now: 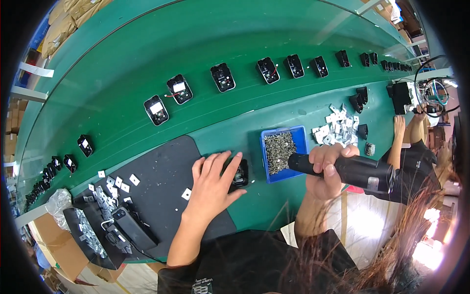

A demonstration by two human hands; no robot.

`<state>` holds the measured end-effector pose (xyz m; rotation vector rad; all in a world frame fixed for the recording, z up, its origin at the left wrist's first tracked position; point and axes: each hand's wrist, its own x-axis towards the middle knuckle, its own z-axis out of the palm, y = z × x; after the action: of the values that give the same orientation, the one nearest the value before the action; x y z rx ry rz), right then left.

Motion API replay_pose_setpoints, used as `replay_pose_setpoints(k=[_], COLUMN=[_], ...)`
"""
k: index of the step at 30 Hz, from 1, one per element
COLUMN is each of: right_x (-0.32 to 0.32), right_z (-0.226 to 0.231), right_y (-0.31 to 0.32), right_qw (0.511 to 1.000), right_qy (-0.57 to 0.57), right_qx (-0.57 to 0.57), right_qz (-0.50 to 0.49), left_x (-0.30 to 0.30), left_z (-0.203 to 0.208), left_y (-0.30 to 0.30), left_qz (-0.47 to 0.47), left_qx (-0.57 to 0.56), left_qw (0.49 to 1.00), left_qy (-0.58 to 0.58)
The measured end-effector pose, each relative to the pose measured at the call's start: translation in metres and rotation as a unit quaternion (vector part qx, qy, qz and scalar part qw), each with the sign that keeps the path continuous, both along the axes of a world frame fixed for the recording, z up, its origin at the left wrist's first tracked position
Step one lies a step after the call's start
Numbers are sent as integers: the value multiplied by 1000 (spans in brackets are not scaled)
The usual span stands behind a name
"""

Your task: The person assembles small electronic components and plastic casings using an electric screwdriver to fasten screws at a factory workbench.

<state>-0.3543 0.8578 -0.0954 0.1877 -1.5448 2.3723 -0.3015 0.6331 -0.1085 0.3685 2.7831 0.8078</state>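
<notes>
My left hand [214, 182] lies flat over a small black housing [240, 174] at the right edge of a black mat [161, 176], fingers spread across its top. My right hand [327, 166] grips a black electric screwdriver [352, 170], held level with its tip pointing left over a blue tray of screws [283, 152]. The housing is partly hidden under my left fingers.
A row of black housings [223, 77] runs along the green conveyor belt [147, 59]. Small metal plates [338, 125] lie right of the blue tray; more plates [105, 188] and black trays [93, 235] sit at the left. Another person's arm [397, 142] works at the right.
</notes>
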Motion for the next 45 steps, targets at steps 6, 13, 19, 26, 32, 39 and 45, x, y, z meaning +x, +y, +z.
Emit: replay_pose_setpoints(k=[6, 13, 19, 26, 32, 39, 45], right_x=[1, 9, 13, 9, 10, 11, 10], right_z=[5, 29, 36, 39, 35, 30, 21], right_y=[2, 11, 16, 16, 13, 5, 12], right_qw=[999, 992, 986, 978, 977, 977, 976], right_qy=[32, 38, 51, 60, 54, 25, 28], right_qx=[4, -98, -142, -150, -141, -158, -158], right_qz=[-1, 77, 76, 132, 147, 142, 150], left_x=[-9, -25, -25, -22, -19, -11, 30], left_z=[0, -6, -12, -8, -3, 13, 24], left_y=[10, 51, 56, 57, 57, 48, -21], left_qz=[-17, -26, -39, -45, -36, 14, 170], left_qx=[101, 134, 174, 165, 127, 89, -67], left_qw=[990, 977, 967, 963, 968, 983, 981], left_qy=[98, 162, 181, 207, 214, 158, 72])
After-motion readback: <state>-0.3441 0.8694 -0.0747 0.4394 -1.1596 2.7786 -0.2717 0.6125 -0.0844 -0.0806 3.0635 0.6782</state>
